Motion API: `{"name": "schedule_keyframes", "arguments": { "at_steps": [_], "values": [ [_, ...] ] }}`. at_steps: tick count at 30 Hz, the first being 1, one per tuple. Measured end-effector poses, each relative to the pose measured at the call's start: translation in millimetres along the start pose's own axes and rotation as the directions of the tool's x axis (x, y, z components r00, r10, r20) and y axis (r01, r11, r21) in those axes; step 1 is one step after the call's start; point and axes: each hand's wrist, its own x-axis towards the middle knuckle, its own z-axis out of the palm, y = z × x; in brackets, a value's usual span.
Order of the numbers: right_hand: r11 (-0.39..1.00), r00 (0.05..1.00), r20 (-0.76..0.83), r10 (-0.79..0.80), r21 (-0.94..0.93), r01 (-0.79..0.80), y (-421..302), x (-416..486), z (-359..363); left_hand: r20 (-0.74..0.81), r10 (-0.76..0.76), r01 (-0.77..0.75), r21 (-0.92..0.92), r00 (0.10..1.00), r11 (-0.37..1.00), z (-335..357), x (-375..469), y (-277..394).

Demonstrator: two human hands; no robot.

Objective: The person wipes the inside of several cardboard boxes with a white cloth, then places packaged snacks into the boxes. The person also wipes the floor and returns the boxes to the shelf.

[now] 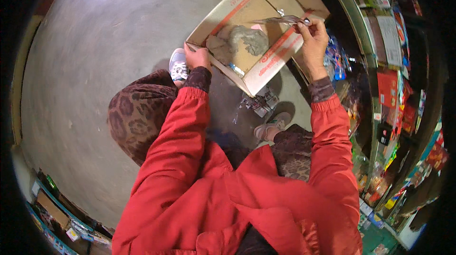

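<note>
A shallow cardboard box [228, 9] with red printing on its walls is tilted in front of me above the floor. Its near left corner is gripped by my left hand [198, 57]. Over the box's right wall, my right hand [313, 35] pinches a thin, dark, shiny plastic wrapper [279, 19] between thumb and fingers. A crumpled grey cloth [251, 39] lies on the box's bottom. Close to the near wall inside sits a small shiny packet [236, 69]. Part of a small pink piece [256, 27] shows behind the cloth.
Shelves of packaged goods [388, 87] curve along the right side. Beneath the box, a printed plastic wrapper [262, 101] lies on the concrete floor [89, 59] between my shoes. Another low shelf [67, 215] stands at the lower left.
</note>
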Motion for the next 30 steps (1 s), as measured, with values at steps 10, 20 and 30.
{"name": "schedule_keyframes", "arguments": {
  "at_steps": [10,20,30],
  "values": [
    [0.979,0.957,-0.291,-0.002,-0.193,-0.057,-54.8,-143.4,-85.4,0.099,-0.039,0.068,-0.303,0.994,0.950,-1.0,-30.0,34.5],
    [0.755,0.660,-0.397,0.638,0.153,-0.637,4.7,-260.3,-98.6,0.092,-0.095,0.117,-0.269,0.991,0.956,-1.8,-34.4,42.3],
    [0.001,0.054,0.080,0.995,0.556,-0.831,39.7,-364.3,-65.6,0.015,-0.011,0.014,-0.215,1.000,0.977,5.6,-4.8,21.1]
  ]
}}
